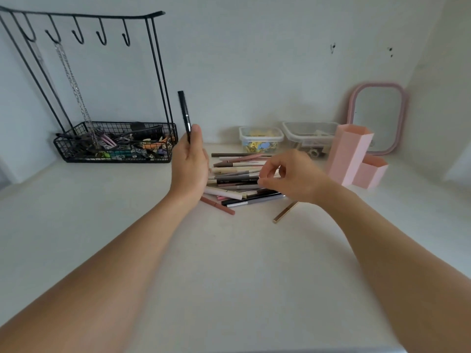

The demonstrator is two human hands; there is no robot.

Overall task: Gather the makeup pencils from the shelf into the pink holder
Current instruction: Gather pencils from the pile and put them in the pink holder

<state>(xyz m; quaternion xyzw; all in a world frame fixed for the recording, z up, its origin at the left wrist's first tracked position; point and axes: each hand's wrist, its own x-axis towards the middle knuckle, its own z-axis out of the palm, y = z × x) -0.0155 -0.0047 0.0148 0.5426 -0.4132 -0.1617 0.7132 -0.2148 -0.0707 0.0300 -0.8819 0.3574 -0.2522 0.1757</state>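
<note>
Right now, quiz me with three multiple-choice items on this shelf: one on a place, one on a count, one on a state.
1. Where does the pink holder stand?
A. right of the pencil pile
B. inside the wire basket
C. left of the basket

2. How many clear plastic tubs sit behind the pile?
A. one
B. two
C. four

3. What is the left hand doing?
A. lying flat
B. holding a black pencil upright
C. gripping the mirror

Answers: 1 A, it stands beside the mirror, right of the pile. 2 B, two tubs show. 3 B, the pencil rises above its fingers while the right hand pinches one in the pile.
</note>
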